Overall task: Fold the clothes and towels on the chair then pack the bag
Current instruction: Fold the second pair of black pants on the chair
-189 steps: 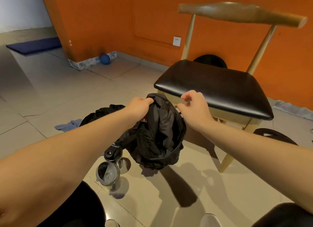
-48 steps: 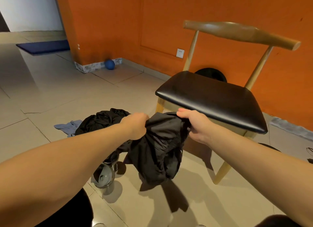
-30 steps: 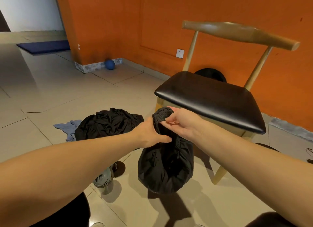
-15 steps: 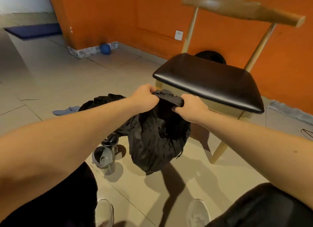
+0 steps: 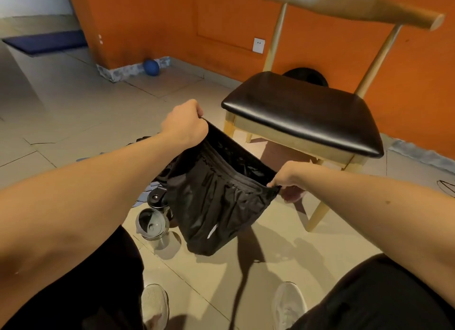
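A pair of black shorts (image 5: pixel 216 206) hangs in the air in front of the chair, its elastic waistband stretched out flat. My left hand (image 5: pixel 184 125) grips the waistband's far left end and my right hand (image 5: pixel 286 178) pinches its near right end. The wooden chair (image 5: pixel 302 113) with a black padded seat stands behind, its seat bare. More black clothing and a bit of blue cloth (image 5: pixel 147 200) lie on the floor, mostly hidden behind my left arm and the shorts.
A grey shaker bottle (image 5: pixel 152 227) with its black lid beside it stands on the tiled floor below my left arm. A blue ball (image 5: pixel 151 67) lies by the orange wall. A dark round object (image 5: pixel 305 76) sits behind the chair. My white shoes show at the bottom.
My hands have moved apart and pulled the bunched waistband straight, so the shorts now hang spread out. The view has tilted further down.
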Motion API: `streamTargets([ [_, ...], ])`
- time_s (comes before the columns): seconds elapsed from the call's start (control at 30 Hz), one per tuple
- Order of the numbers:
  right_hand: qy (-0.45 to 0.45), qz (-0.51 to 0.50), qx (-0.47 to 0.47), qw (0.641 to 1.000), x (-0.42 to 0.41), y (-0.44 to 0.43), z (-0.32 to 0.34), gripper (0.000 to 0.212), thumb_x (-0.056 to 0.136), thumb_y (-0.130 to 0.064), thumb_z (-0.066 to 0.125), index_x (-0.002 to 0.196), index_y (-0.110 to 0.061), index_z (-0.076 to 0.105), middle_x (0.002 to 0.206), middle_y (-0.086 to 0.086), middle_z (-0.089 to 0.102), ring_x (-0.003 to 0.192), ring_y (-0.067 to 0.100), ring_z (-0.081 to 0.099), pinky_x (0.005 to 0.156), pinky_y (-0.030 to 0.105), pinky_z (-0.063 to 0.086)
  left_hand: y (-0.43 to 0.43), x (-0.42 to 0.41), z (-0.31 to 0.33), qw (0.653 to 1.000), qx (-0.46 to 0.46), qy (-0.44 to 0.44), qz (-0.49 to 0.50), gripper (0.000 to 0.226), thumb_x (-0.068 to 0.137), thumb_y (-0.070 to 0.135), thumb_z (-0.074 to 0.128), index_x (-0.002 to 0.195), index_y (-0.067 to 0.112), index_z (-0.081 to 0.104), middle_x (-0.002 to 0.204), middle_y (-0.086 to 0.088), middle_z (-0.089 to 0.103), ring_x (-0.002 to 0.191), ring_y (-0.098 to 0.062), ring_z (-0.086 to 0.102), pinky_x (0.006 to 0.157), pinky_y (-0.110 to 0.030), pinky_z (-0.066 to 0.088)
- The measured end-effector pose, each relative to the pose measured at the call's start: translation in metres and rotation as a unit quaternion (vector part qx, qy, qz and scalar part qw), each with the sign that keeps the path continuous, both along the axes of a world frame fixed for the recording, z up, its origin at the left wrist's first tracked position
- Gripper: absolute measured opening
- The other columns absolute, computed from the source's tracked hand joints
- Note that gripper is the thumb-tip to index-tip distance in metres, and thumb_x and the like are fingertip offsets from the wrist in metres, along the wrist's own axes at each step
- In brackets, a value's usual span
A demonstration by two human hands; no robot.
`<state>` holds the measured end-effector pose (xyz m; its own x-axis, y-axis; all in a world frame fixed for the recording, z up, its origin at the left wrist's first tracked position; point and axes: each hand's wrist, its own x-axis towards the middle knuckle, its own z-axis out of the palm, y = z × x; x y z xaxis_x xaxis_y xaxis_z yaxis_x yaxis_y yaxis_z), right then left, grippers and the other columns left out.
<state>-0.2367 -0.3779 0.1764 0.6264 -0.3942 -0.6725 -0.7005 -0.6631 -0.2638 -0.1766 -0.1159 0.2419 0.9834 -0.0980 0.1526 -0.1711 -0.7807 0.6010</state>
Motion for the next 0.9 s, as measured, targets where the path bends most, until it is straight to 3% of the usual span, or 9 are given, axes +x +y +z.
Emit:
streamTargets([
  [0.1, -0.006, -0.09, 0.168, 0.982, 0.002, 0.0, 0.007, 0.035, 0.108, -0.028, 0.048, 0.127, 0.0, 0.057, 0.11, 0.021, 0.07, 0.088, 0.03, 0.072, 0.087, 0.045, 0.061, 0.007, 0.004, 0.0, 0.999, 0.037, 0.014, 0.034, 0.023, 0.09, 0.015, 0.047, 0.111, 0.018, 0.056, 0.108, -0.007, 0.061, 0.098, -0.032, 0.058, 0.081, -0.042, 0.051],
  [0.17, -0.069, -0.182, 0.299, 0.934, 0.008, -0.002, 0.013, 0.024, 0.11, -0.02, 0.042, 0.116, 0.0, 0.053, 0.106, 0.024, 0.068, 0.095, 0.035, 0.069, 0.101, 0.052, 0.053, 0.011, 0.009, -0.002, 0.998, 0.045, 0.032, 0.034, 0.026, 0.09, 0.016, 0.045, 0.113, 0.015, 0.057, 0.108, -0.01, 0.062, 0.097, -0.034, 0.058, 0.079, -0.041, 0.05],
  [0.27, -0.13, -0.24, 0.388, 0.88, 0.011, 0.0, 0.031, 0.012, 0.108, -0.014, 0.046, 0.102, -0.005, 0.052, 0.097, 0.018, 0.067, 0.088, 0.031, 0.067, 0.094, 0.048, 0.055, 0.015, 0.013, -0.005, 0.996, 0.071, 0.058, 0.012, 0.03, 0.092, 0.012, 0.046, 0.117, 0.012, 0.062, 0.111, -0.013, 0.063, 0.097, -0.034, 0.057, 0.082, -0.041, 0.051],
  [0.33, -0.15, -0.232, 0.392, 0.877, 0.01, -0.001, 0.042, 0.006, 0.102, -0.012, 0.055, 0.103, -0.006, 0.056, 0.1, 0.014, 0.067, 0.088, 0.026, 0.068, 0.084, 0.04, 0.058, 0.017, 0.014, -0.008, 0.994, 0.093, 0.065, -0.005, 0.029, 0.091, 0.005, 0.049, 0.115, 0.012, 0.064, 0.114, -0.014, 0.064, 0.098, -0.033, 0.057, 0.084, -0.041, 0.052],
  [0.4, -0.172, -0.191, 0.336, 0.906, 0.013, -0.004, 0.048, 0.013, 0.095, -0.01, 0.06, 0.107, -0.007, 0.059, 0.101, 0.01, 0.068, 0.089, 0.021, 0.068, 0.076, 0.032, 0.057, 0.021, 0.015, -0.011, 0.992, 0.108, 0.069, -0.018, 0.03, 0.091, -0.001, 0.05, 0.112, 0.014, 0.065, 0.119, -0.015, 0.065, 0.101, -0.032, 0.056, 0.086, -0.041, 0.052],
  [0.47, -0.227, -0.143, 0.234, 0.935, 0.017, -0.004, 0.051, 0.023, 0.088, -0.008, 0.062, 0.11, -0.004, 0.064, 0.101, 0.012, 0.068, 0.089, 0.021, 0.068, 0.075, 0.032, 0.058, 0.025, 0.016, -0.014, 0.989, 0.117, 0.081, -0.044, 0.039, 0.09, -0.005, 0.049, 0.12, 0.013, 0.067, 0.125, -0.014, 0.065, 0.11, -0.032, 0.058, 0.092, -0.041, 0.052],
  [0.53, -0.282, -0.128, 0.181, 0.933, 0.019, -0.002, 0.052, 0.03, 0.083, -0.006, 0.062, 0.112, -0.001, 0.068, 0.1, 0.015, 0.067, 0.088, 0.025, 0.068, 0.075, 0.036, 0.057, 0.026, 0.014, -0.018, 0.981, 0.127, 0.112, -0.097, 0.047, 0.09, -0.008, 0.046, 0.126, 0.014, 0.066, 0.125, -0.01, 0.064, 0.113, -0.03, 0.058, 0.094, -0.039, 0.051],
  [0.73, -0.268, -0.163, 0.325, 0.892, 0.012, 0.024, 0.066, 0.009, 0.091, -0.008, 0.057, 0.1, -0.008, 0.058, 0.105, 0.015, 0.063, 0.088, 0.03, 0.067, 0.079, 0.038, 0.058, 0.013, -0.002, -0.04, 0.926, 0.18, 0.239, -0.229, 0.033, 0.091, 0.019, 0.067, 0.123, 0.021, 0.062, 0.097, 0.001, 0.065, 0.089, -0.019, 0.062, 0.078, -0.033, 0.051],
  [0.9, -0.238, -0.187, 0.425, 0.853, 0.008, 0.039, 0.074, 0.018, 0.096, -0.021, 0.053, 0.104, -0.007, 0.06, 0.101, 0.015, 0.065, 0.096, 0.033, 0.064, 0.099, 0.046, 0.052, -0.019, -0.018, -0.051, 0.912, 0.093, 0.278, -0.287, 0.06, 0.085, 0.06, 0.072, 0.126, 0.018, 0.059, 0.099, 0.006, 0.064, 0.099, -0.018, 0.062, 0.1, -0.039, 0.051],
])
